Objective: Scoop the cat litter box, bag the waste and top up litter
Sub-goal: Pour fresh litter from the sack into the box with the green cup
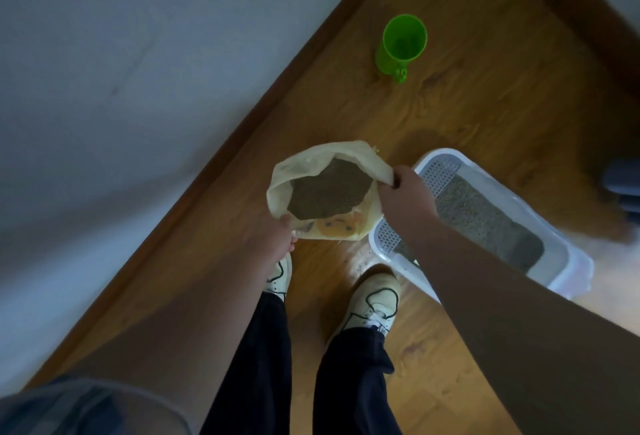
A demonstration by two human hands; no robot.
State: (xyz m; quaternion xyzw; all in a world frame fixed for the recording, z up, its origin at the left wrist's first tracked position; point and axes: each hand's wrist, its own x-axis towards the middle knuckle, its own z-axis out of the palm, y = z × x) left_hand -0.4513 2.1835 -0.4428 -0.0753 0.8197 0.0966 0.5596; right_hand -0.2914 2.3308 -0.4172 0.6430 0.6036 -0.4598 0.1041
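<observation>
**A:** Bare forearms [502, 282] filled the bottom of the view, reaching down past dark trousers [349, 382] and cream lace-up shoes [375, 303]. What lay under them?

**B:** Brown wood-grain floor [467, 105], the biggest thing there, ran along a pale wall [104, 53]. Right of the feet sat the white plastic litter box [568, 261] with its mesh sifting tray [440, 171]. Grey litter [478, 213] covered only part of the bottom, so I judged the top-up not yet done.

**A:** And the supply?

**B:** The cream litter bag [346, 152], paper by the look of it, was just left of the box at its near corner. Its mouth was open and dark grey granules [329, 188] showed inside. I couldn't tell whether it stood on the floor or hung lifted. Well apart, farther off, stood a bright green plastic cup [401, 43] with a handle, untouched.

**A:** The hands?

**B:** The right hand [405, 192] pinched the bag's rim on the box side, fingers curled over the edge. The left hand [277, 237] gripped the near rim, though blur hid its fingers.

**A:** What could have gone wrong?

**B:** Both holds were on the thin rim only. Tipped that way, the heavy load might have torn the bag. It might also have surged out past the box's low wall onto the floor and shoes. Supporting the base, or ladling with the cup, seemed safer.
</observation>
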